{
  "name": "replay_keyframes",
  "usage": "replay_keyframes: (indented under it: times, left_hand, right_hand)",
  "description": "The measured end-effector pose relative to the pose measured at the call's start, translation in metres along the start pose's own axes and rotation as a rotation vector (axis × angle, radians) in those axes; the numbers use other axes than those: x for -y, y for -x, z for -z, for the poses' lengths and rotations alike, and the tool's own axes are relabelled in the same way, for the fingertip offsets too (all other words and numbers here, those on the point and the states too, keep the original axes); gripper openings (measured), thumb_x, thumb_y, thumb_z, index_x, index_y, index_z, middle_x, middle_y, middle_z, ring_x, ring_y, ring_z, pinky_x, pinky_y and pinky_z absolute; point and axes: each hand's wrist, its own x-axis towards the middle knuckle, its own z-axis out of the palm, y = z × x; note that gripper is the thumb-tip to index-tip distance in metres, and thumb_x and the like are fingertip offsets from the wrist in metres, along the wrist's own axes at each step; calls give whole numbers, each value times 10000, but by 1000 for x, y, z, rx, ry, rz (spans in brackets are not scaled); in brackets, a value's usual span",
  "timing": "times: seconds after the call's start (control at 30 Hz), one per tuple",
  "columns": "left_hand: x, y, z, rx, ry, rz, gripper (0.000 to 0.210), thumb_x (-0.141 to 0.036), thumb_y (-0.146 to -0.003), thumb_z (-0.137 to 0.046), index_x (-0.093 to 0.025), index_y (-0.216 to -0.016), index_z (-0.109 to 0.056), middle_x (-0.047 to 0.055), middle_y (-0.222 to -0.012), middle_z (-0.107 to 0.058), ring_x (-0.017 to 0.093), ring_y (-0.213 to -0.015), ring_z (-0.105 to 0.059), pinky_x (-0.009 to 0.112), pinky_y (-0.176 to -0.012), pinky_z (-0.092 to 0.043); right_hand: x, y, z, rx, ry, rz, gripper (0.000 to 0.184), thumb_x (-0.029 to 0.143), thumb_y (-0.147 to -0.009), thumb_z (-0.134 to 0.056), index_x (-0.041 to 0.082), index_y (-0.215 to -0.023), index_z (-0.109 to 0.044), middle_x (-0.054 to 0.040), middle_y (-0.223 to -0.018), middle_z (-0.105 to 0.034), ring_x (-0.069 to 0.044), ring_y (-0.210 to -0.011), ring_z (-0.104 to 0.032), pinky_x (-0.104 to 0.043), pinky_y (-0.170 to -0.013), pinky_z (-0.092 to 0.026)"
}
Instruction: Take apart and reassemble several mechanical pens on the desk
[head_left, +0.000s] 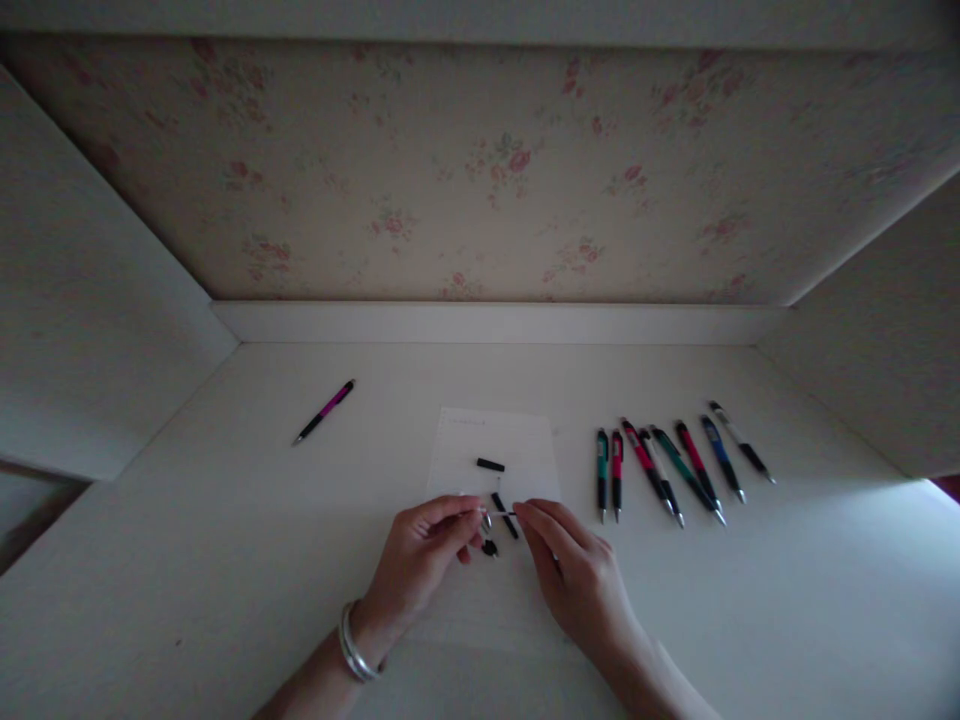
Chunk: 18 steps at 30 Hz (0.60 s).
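Note:
A thin, pale pen refill [501, 514] stretches between my two hands above a sheet of paper. My left hand [431, 540], with a silver bangle on the wrist, pinches its left end between thumb and fingertips. At the other end, which looks dark, the fingertips of my right hand [571, 560] are closed. Below the refill lies a slim black pen part [510, 525]. A short black tube [490, 464] rests farther up the sheet. Close to my left fingertips is a small black pen piece [490, 548], whose exact shape is hard to make out.
The lined paper [457, 440] lies on the white desk [225, 560]. Several pens, among them a blue pen [723, 458] and a green pen [602, 475], lie at the right. A purple pen [324, 412] sits at the left. White panels and a floral wall enclose the desk.

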Motion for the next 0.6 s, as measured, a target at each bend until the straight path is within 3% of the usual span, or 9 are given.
replay_keyframes:
  times: [0.23, 0.4, 0.6]
  left_hand:
    - [-3, 2, -1, -4, 20, 13, 264, -373, -812, -739, -150, -955, -743, 105, -947, -740, 161, -697, -667, 217, -513, -513]
    - [-4, 2, 0, 5, -32, -12, 260, -379, -827, -721, -144, -936, -736, 30, -675, -667, 117, -565, -580, 204, -490, -467]
    - [-1, 1, 0, 9, -81, -44, 314, -380, -787, -757, -175, -1020, -706, 29, -827, -659, 80, -526, -520, 203, -468, -437]
  right_hand:
    - [0, 2, 1, 16, -4, -10, 255, 149, -981, -478, 211, -1163, -645, -97, -1059, -709, -196, -895, -704, -295, -762, -575]
    - [0, 2, 1, 16, -8, -13, 256, 156, -984, -473, 205, -1157, -655, -100, -1048, -712, -192, -884, -707, -292, -758, -580]
    - [2, 0, 1, -18, 0, -5, 255, 165, -982, -474, 210, -1137, -672, -95, -1022, -724, -187, -864, -716, -280, -750, -587]
